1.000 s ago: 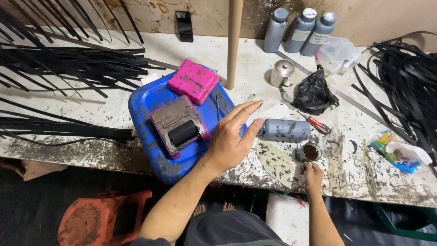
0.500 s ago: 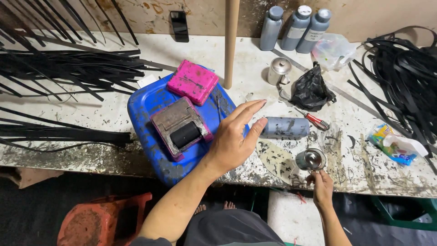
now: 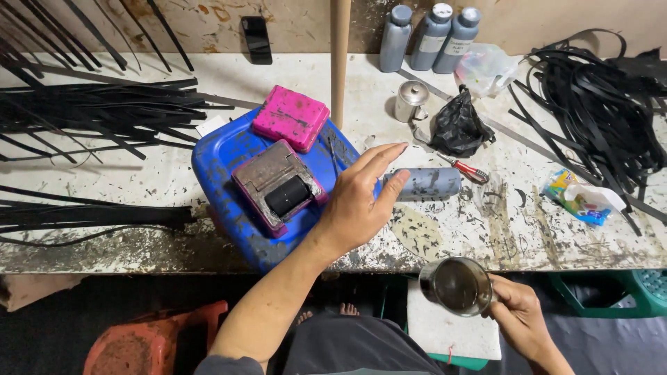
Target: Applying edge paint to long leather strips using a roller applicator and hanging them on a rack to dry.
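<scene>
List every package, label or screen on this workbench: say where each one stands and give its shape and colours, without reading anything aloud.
Three grey bottles: back edge, upright, pale labels.
Dark phone: against the wall, upright, screen blank.
Colourful packet: right side, flat, yellow, green, blue and white.
Clear plastic bag: beside the bottles, crumpled.
Black bag: centre-right, knotted.

Wooden pole (image 3: 340, 62): top cut off by far edge. Black strips (image 3: 90, 111): ends run past left edge. Blue container (image 3: 229, 173): right part hidden behind left hand (image 3: 358, 205). Metal cup (image 3: 456, 285): contents unclear. Orange stool (image 3: 149, 344): cropped at near edge.
</scene>
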